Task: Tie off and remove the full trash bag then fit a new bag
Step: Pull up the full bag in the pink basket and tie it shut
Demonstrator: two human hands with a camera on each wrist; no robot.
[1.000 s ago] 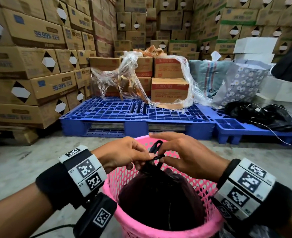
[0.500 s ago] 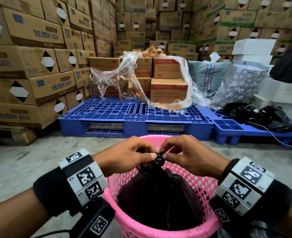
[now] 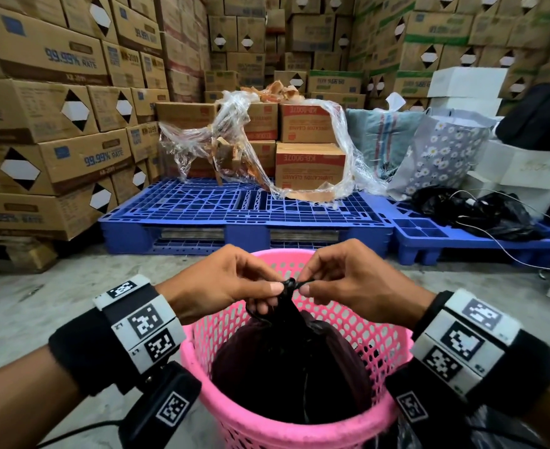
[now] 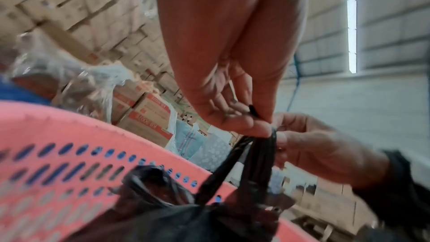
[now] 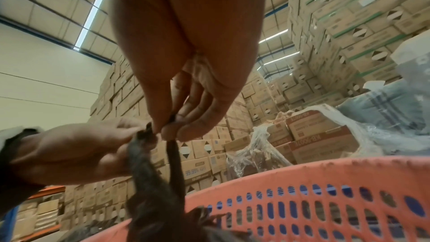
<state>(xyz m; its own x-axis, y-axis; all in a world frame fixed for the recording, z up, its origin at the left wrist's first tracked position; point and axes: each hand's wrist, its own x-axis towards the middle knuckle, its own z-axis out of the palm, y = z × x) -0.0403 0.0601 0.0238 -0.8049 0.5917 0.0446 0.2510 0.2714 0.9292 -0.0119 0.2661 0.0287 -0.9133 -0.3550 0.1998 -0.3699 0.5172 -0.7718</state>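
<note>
A full black trash bag [image 3: 293, 358] sits inside a pink perforated basket [image 3: 348, 322] on the concrete floor. Its gathered top ends in a small knot [image 3: 289, 283] above the basket. My left hand [image 3: 234, 286] pinches the bag's twisted handle on the left of the knot, and my right hand [image 3: 348, 283] pinches the one on the right. In the left wrist view the left hand [image 4: 253, 126] holds black strands [image 4: 251, 155] taut. The right wrist view shows my right hand [image 5: 167, 130] pinching a strand [image 5: 174, 161] above the basket rim [image 5: 302, 172].
A blue plastic pallet [image 3: 234, 215] lies just beyond the basket, carrying red-labelled boxes [image 3: 309, 160] and loose clear wrap [image 3: 228, 137]. Stacked cardboard boxes [image 3: 40, 124] wall the left and back. Loose black bags [image 3: 481, 212], a floral bag [image 3: 439, 150] and cables lie to the right.
A loose loop of bag handle stood up between my hands a second ago; it has been drawn down into a small tight knot, and both hands have closed in on it.
</note>
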